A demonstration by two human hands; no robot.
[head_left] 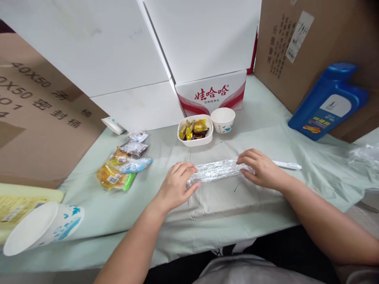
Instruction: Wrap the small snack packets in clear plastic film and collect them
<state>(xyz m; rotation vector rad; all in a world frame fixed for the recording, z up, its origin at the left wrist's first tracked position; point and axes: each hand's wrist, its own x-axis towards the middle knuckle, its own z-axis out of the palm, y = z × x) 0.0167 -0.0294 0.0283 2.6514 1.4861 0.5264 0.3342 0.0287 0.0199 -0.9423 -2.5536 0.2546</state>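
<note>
A long, flattened bundle of crinkled clear plastic wrap [217, 170] lies across the cloth in front of me. My left hand [177, 183] has its fingers and thumb closed about the left end. At the right end, my right hand [260, 167] holds the plastic between curled fingers and thumb. Partly behind my right wrist lies a slim white tool [288, 165], whose kind I cannot make out. Beyond the plastic, a white bowl [195, 142] holds several wrapped snacks [200, 125], touching a white paper cup [223, 120].
Packaged snacks [115, 173] are heaped on the left. A paper cup [44, 228] lies tipped at the near left by a yellow container [29, 201]. Cartons [207, 94] wall off the back, and a blue bottle [325, 102] stands at the right by a brown box [296, 79].
</note>
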